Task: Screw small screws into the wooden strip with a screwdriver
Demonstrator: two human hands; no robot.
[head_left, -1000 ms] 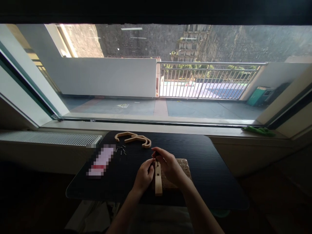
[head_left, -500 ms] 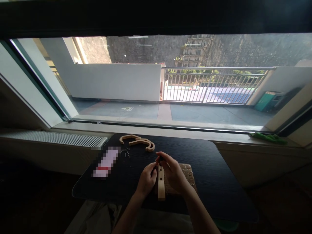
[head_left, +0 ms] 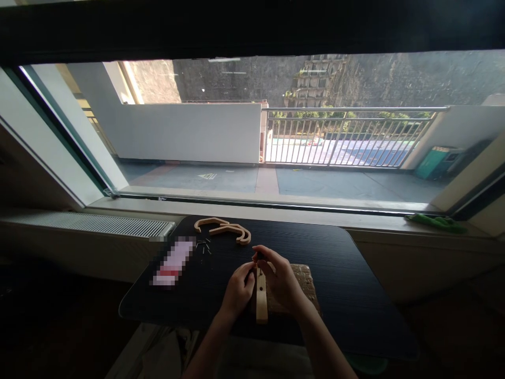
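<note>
A pale wooden strip (head_left: 261, 308) with a dark hole in it lies lengthwise in front of me, over the left side of a brown, brick-patterned block (head_left: 305, 279). My left hand (head_left: 238, 289) is closed at the strip's far left side, thumb and fingers against it. Above the far end, my right hand (head_left: 281, 273) pinches a small dark tool (head_left: 259, 256), perhaps a screwdriver handle. Its lower part is hidden behind the fingers.
Curved wooden hook pieces (head_left: 236, 231) lie near the back edge of the black table (head_left: 347, 295). Several small screws (head_left: 203, 247) are scattered left of them, beside a blurred pink-white item (head_left: 173, 263). A window sill (head_left: 276, 211) runs behind, with a green cloth (head_left: 436, 223) at right.
Both hands and the wooden strip keep almost the same place. The view has shifted very slightly.
</note>
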